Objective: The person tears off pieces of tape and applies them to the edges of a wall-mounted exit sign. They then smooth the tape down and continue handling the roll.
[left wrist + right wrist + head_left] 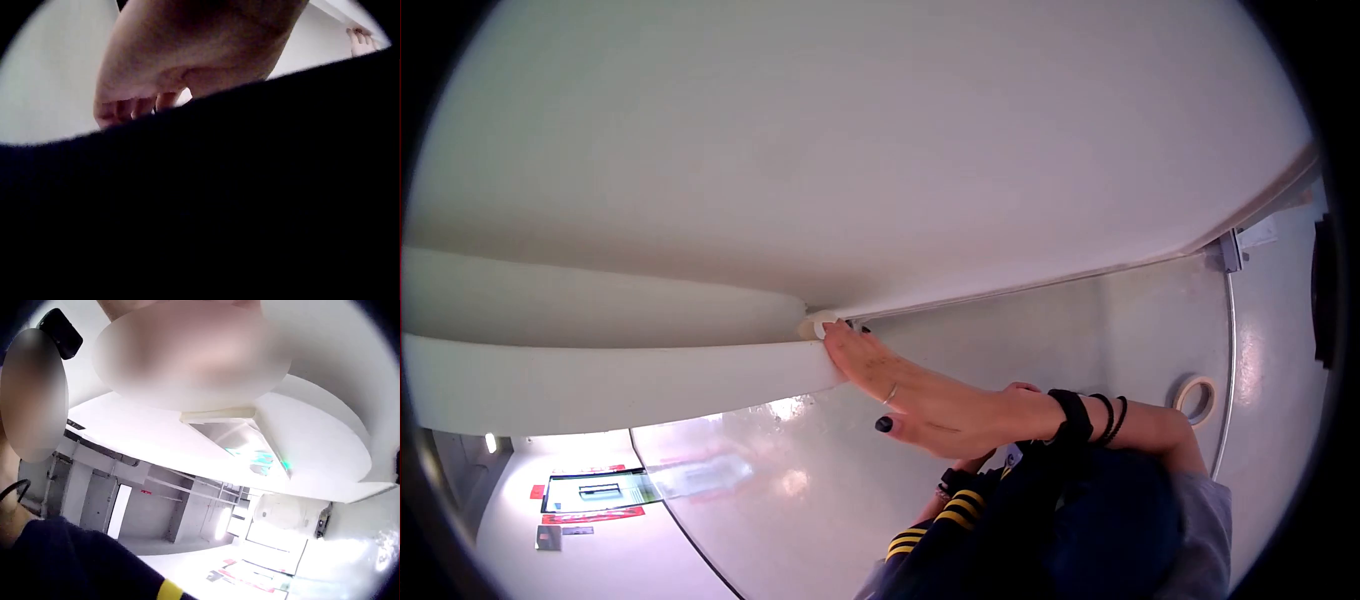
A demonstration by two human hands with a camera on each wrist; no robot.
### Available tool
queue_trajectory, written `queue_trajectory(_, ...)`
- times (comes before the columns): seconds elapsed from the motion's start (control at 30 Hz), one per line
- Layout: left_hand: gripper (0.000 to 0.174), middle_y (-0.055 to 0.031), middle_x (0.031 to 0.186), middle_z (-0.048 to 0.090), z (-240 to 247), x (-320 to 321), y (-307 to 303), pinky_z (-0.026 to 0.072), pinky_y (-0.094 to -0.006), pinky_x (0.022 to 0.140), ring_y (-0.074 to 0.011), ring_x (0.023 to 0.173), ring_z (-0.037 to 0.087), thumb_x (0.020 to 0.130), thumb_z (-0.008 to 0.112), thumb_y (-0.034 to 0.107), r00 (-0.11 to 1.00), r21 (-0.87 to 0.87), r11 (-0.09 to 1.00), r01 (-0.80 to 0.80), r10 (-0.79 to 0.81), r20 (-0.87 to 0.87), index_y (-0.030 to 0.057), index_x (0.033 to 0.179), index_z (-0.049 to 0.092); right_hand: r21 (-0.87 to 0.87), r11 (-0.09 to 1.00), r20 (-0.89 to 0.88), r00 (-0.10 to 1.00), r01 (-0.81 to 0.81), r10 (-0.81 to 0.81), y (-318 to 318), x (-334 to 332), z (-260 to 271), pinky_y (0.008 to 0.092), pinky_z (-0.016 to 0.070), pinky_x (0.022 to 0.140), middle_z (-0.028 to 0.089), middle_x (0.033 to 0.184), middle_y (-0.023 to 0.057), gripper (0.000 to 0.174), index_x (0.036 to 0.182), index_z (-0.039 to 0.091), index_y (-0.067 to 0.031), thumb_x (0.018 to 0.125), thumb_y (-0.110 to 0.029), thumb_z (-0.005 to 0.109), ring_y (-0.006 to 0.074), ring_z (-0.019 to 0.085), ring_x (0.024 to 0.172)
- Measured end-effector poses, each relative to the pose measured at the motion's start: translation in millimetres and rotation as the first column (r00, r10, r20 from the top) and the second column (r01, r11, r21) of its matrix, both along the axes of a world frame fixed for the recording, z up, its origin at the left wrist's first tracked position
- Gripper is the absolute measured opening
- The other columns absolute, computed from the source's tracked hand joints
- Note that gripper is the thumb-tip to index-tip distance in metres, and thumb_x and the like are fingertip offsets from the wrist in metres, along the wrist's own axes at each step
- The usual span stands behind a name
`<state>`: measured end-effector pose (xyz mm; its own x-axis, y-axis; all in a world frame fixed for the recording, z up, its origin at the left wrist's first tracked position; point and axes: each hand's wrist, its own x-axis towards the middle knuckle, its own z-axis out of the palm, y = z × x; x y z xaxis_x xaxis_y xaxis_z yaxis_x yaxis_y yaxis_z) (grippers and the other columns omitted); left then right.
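In the head view my right hand (920,395) reaches left with its fingers extended, the fingertips at the end of a white ledge (650,385) and touching a cream tape-like roll (808,326) in the corner there. Its thumb stands apart on the near side. My left hand (194,50) fills the top of the left wrist view with its fingers bent; dark cloth (206,200) covers the fingertips, so I cannot tell whether they hold anything. In the head view it is mostly hidden beneath the right forearm (1140,425).
A large white curved panel (880,140) spans the upper head view, meeting a glossy pale surface (1000,340) along a seam. A tape roll (1197,400) lies on that surface at right. Lower left, a lit screen-like rectangle (605,490) has red strips beside it.
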<state>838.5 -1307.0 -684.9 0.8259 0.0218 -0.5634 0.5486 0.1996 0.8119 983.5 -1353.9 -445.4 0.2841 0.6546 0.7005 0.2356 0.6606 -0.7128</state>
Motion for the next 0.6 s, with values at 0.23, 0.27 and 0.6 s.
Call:
queue_trajectory(0.23,0.021,-0.0018,0.086,0.059,-6.0,17.3,-12.7,0.0433,-0.0229,0.073,-0.01,0.081,0.055,0.096,0.048,0.018,0.994,-0.104,0.988,0.113,-0.112,0.011,0.0043,0.108,0.058,-0.081,0.996,0.073,0.997,-0.029,0.035,-19.7,3.9,-3.4,0.0443,0.0032,0.115,-0.001,0.153,0.0182,0.06,0.145,-0.002,0.0011,0.099,-0.027,0.027,0.0315,0.003,0.142)
queue_trajectory(0.27,0.02,-0.0019,0.086,0.059,-8.0,19.4,-15.0,0.0434,-0.0229,0.073,-0.01,0.081,0.055,0.096,0.048,0.017,0.992,-0.115,0.985,0.128,-0.127,0.013,0.0044,0.108,0.058,-0.082,0.996,0.075,0.997,-0.018,0.025,-22.7,4.1,-3.6,0.0443,0.0032,0.115,-0.001,0.153,0.0182,0.06,0.145,-0.002,0.0011,0.099,-0.027,0.027,0.0315,0.003,0.142)
queue_trajectory(0.6,0.018,-0.003,0.08,0.06,-14.6,24.5,-28.7,0.0444,-0.0244,0.065,-0.0105,0.071,0.055,0.093,0.05,0.015,0.997,-0.152,0.985,0.077,-0.079,-0.009,0.0017,0.102,0.059,-0.029,0.997,-0.147,0.987,-0.067,0.062,-29.1,-1.4,-12.0,0.0464,0.0054,0.114,0.021,0.149,0.0169,0.053,0.144,0.019,-0.001,0.094,-0.009,0.037,0.0297,0.018,0.14)
